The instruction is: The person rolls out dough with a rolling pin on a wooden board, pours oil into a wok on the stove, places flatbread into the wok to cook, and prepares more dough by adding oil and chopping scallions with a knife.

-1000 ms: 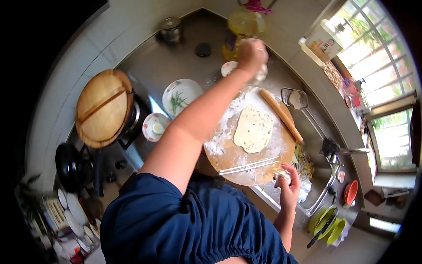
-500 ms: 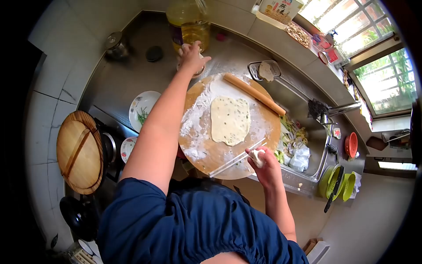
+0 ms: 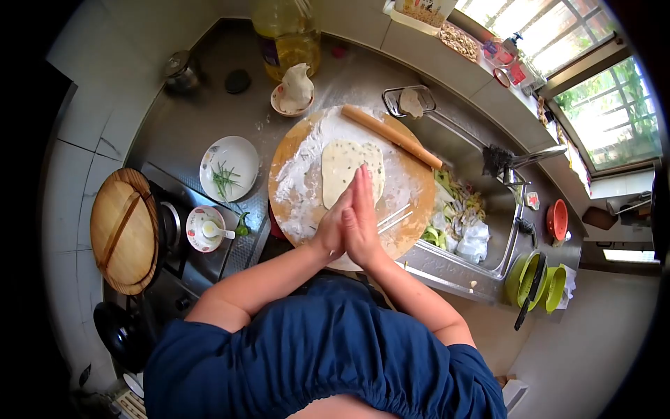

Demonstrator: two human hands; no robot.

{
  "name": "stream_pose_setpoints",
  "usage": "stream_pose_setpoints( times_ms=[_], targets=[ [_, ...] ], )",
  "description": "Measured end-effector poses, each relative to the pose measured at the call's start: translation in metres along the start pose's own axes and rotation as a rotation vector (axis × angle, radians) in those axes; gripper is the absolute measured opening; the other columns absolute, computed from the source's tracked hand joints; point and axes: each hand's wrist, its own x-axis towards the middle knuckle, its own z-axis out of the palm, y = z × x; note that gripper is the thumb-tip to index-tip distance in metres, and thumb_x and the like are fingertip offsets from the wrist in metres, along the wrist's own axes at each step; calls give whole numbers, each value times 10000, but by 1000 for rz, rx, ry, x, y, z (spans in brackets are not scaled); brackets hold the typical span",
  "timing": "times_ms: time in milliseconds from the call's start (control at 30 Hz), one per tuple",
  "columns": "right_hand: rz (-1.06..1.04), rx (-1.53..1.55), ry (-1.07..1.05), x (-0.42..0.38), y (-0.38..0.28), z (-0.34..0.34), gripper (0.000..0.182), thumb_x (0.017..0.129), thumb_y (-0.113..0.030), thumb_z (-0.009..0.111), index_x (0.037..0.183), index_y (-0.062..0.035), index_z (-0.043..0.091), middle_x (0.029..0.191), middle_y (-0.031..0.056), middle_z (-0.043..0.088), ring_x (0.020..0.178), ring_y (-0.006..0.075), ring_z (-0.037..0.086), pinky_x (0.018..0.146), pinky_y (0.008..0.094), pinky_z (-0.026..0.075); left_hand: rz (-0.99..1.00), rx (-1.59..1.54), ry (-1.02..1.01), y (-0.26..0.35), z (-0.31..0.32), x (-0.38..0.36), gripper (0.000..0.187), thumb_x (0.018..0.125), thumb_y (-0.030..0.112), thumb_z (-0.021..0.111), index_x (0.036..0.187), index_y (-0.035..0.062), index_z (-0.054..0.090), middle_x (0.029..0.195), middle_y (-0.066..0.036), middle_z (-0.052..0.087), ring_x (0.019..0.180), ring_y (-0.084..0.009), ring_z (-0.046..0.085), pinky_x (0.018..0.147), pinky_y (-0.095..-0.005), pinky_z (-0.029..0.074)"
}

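Steel counter (image 3: 188, 126) spread out ahead of and to the left of the hands, with a sink (image 3: 460, 167) sunk into it to the right, vegetable scraps (image 3: 457, 209) and crumpled white wrappers lying in its basin. Round wooden lid (image 3: 124, 230) far off to the left, over a pot on the stove. Round floured board (image 3: 300, 174) directly under and ahead of the hands, reaching past them on both sides. Large bottle of oil (image 3: 286, 31) well beyond the fingertips, at the back of the counter. Flat sheet of dough flecked with green (image 3: 342, 167) on the board just beyond the fingertips, its near edge hidden behind them. Rolling pin (image 3: 391, 135) lying slantwise on the far right part of the board, apart from the hands. White plate with green sprigs (image 3: 229, 167) to the left of the board, near the left forearm. Left hand (image 3: 335, 223) and right hand (image 3: 364, 216) pressed flat together, palm against palm, fingers straight and pointing away over the board; whether anything lies pinched between the palms cannot be told. Small bowl with a lump of dough (image 3: 293, 94) ahead and slightly left, past the board's far edge. Little cup with a spoon (image 3: 206, 228) left of the wrists. Pale chopsticks (image 3: 394, 218) on the board just right of the right hand.
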Motion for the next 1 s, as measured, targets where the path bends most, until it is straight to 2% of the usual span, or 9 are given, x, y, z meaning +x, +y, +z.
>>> stream_pose_setpoints(
  times_ms=[267, 300, 367, 400, 467, 500, 700, 900, 1000],
  targets=[
    [-61, 30, -264, 14, 7, 17, 741, 893, -398, 531, 1493, -108, 207, 1545, 211, 127, 1421, 421, 111, 1133, 497, 119, 116, -180, 200, 6, -22, -23, 530, 993, 340, 386, 1477, 156, 270, 1481, -97, 334, 1333, -244, 364, 1070, -402, 327],
    [-14, 113, -238, 22, 19, 10, 682, 894, -324, 561, 1471, -117, 263, 1515, 193, 228, 1362, 363, 298, 1097, 473, 252, -39, -95, 334, 12, -30, -23, 460, 981, 334, 414, 1401, 154, 367, 1361, -86, 438, 1185, -231, 469, 959, -392, 403],
    [379, 233, -14, 40, 43, -16, 440, 890, -244, 605, 1293, -92, 514, 1279, 152, 531, 1079, 236, 546, 895, 362, 446, -225, 56, 564, 27, -33, -30, 294, 948, 295, 478, 1178, 127, 548, 1029, -38, 590, 803, -172, 591, 689, -324, 493],
    [460, 231, 156, 45, 77, -26, 396, 879, -234, 608, 1235, -66, 561, 1222, 174, 570, 1110, 249, 536, 908, 334, 427, -259, 143, 562, 30, -45, -32, 301, 936, 272, 503, 1182, 106, 552, 1036, -52, 582, 833, -181, 588, 699, -321, 500],
    [606, 292, 291, 48, 101, -51, 470, 857, -238, 604, 1231, 36, 527, 1254, 195, 549, 1156, 269, 513, 983, 342, 385, -167, 242, 640, 27, -65, -35, 287, 928, 242, 533, 1174, 97, 563, 1015, -52, 587, 845, -163, 578, 708, -335, 501],
    [747, 281, 348, 48, 118, -55, 370, 850, -191, 578, 1176, -17, 558, 1079, 77, 593, 967, 198, 544, 829, 324, 439, -157, 231, 644, 30, -67, -35, 287, 928, 242, 533, 1174, 97, 563, 1015, -52, 587, 845, -163, 578, 708, -335, 501],
    [1000, 437, 159, 55, 96, -70, 205, 829, -223, 559, 966, -70, 557, 768, 2, 539, 627, 118, 509, 524, 285, 408, -148, 63, 661, 36, -65, -36, 270, 907, 207, 562, 1133, 59, 568, 965, -67, 579, 767, -147, 570, 607, -292, 512],
    [1128, 307, 104, 65, 75, -66, 185, 830, -254, 567, 888, -79, 585, 683, -16, 572, 523, 84, 514, 438, 234, 349, -172, 980, 466, 21, -67, -37, 304, 863, 211, 635, 1127, 74, 574, 953, -82, 593, 828, -199, 607, 679, -328, 511],
    [1079, 306, -87, 61, 95, -68, 190, 822, -275, 603, 805, -86, 601, 645, -5, 574, 529, 75, 508, 443, 245, 343, 366, 1464, 294, 5, -70, -35, 340, 815, 201, 674, 1118, 84, 574, 1019, -125, 582, 949, -273, 585, 800, -367, 484]
  ],
)
